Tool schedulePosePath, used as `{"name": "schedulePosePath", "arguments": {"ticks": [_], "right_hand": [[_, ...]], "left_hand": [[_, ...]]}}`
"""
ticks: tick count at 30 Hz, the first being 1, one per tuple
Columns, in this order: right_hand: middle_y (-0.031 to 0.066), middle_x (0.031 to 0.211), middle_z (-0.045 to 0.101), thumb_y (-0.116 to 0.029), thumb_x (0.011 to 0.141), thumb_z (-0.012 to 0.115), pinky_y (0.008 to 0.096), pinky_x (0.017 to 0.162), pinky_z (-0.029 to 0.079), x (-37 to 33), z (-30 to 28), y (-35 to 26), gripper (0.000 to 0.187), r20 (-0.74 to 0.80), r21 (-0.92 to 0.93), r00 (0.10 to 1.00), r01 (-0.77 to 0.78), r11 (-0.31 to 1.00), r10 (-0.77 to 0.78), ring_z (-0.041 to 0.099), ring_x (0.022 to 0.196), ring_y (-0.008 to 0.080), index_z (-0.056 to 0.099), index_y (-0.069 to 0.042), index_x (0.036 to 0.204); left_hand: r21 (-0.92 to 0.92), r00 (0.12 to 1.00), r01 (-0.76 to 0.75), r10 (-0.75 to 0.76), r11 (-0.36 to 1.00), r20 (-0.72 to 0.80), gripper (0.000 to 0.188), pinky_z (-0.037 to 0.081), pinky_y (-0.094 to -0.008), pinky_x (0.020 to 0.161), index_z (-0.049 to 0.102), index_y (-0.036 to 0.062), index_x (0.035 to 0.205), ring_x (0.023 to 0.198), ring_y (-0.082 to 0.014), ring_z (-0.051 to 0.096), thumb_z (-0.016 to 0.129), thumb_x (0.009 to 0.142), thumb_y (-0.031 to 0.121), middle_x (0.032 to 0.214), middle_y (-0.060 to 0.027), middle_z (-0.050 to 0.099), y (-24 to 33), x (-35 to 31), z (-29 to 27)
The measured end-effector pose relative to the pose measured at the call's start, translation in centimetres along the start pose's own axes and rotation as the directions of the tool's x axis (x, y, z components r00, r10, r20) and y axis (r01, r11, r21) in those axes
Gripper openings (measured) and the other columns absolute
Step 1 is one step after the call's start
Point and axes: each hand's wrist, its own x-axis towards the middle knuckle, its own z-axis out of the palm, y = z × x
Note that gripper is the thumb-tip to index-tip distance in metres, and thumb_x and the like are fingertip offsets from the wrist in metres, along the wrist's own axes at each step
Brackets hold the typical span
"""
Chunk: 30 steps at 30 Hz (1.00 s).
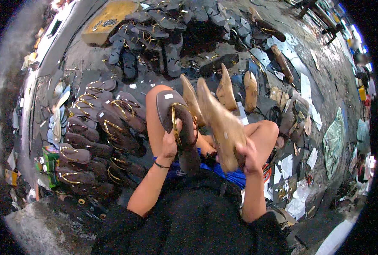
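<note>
Wooden last [223, 129] — in right hand [249, 159]

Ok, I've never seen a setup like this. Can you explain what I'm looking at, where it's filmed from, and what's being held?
There's no machine here, just a person's two bare hands. The one picture comes from a wide fisheye camera on their head, looking down, so straight edges bend; its left is their left. The left hand holds a brown thong sandal with gold straps. The right hand grips a wooden shoe last, slightly blurred. On the ground, more gold-strapped sandals lie to the left, three other lasts ahead, dark sandals heaped beyond, and paper scraps to the right.
</note>
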Motion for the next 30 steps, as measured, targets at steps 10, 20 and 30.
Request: {"name": "schedulePosePath", "arguments": {"ticks": [10, 20, 30], "right_hand": [[0.0284, 0.123, 0.06, -0.029, 0.088, 0.07, 0.0464, 0.09, 0.053, -7.6, 10.2, -0.7, 0.071, -0.019, -0.937, 0.977, 0.056, 0.345, -0.21, 0.064, 0.108, 0.0424, 0.039, 0.009, 0.14], [0.0298, 0.129, 0.056, -0.025, 0.087, 0.069, 0.0479, 0.085, 0.054, -6.5, 12.6, 0.1, 0.071, -0.031, -0.957, 0.971, 0.04, 0.288, -0.237, 0.064, 0.104, 0.0445, 0.037, 0.008, 0.142], [0.0285, 0.131, 0.056, -0.022, 0.086, 0.07, 0.0449, 0.089, 0.054, -6.1, 13.4, 0.1, 0.07, -0.017, -0.968, 0.953, 0.06, 0.244, -0.303, 0.064, 0.109, 0.0427, 0.038, 0.008, 0.142]], "left_hand": [[-0.083, 0.997, 0.058, -0.061, 0.995, -0.039, 0.097, 0.051, -0.0397, 0.1, 0.043, -0.0013, 0.142, 0.114, -0.0301, 0.062, 0.022, 0.093, 0.079, 0.128, -0.0219, 0.06, -2.5, -1.3, 2.4], [-0.16, 0.999, 0.026, -0.033, 0.987, -0.039, 0.1, 0.049, -0.0406, 0.102, 0.043, -0.0012, 0.142, 0.117, -0.0292, 0.061, 0.023, 0.092, 0.082, 0.132, -0.0211, 0.058, -3.4, -0.7, 0.8], [-0.362, 0.996, 0.057, -0.028, 0.93, 0.085, 0.097, 0.049, -0.0403, 0.102, 0.044, -0.0008, 0.142, 0.116, -0.0304, 0.061, 0.024, 0.092, 0.081, 0.13, -0.0217, 0.059, -5.5, 0.2, 0.0]]}}
